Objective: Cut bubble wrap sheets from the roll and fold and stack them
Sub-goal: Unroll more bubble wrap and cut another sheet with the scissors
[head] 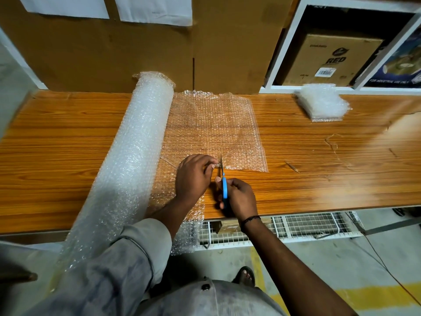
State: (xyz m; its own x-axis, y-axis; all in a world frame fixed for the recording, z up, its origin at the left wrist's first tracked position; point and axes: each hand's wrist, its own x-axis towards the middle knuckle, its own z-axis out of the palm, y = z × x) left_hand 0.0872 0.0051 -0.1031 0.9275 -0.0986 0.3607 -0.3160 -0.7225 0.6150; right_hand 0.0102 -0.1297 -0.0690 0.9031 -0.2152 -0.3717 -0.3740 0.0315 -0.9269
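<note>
The left hand (193, 176) pinches the unrolled sheet (214, 128) taut beside the scissors (224, 188) — gripped in the right hand (240, 198) — presumably so they cut cleanly; the roll (136, 144) lies left, the folded stack (322, 102) far right.

Warm indoor light glares on the table (341, 169) at right; wide-angle edges bend.

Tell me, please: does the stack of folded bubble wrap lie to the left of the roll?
No, the stack of folded bubble wrap lies on the table well to the right of the roll.
</note>
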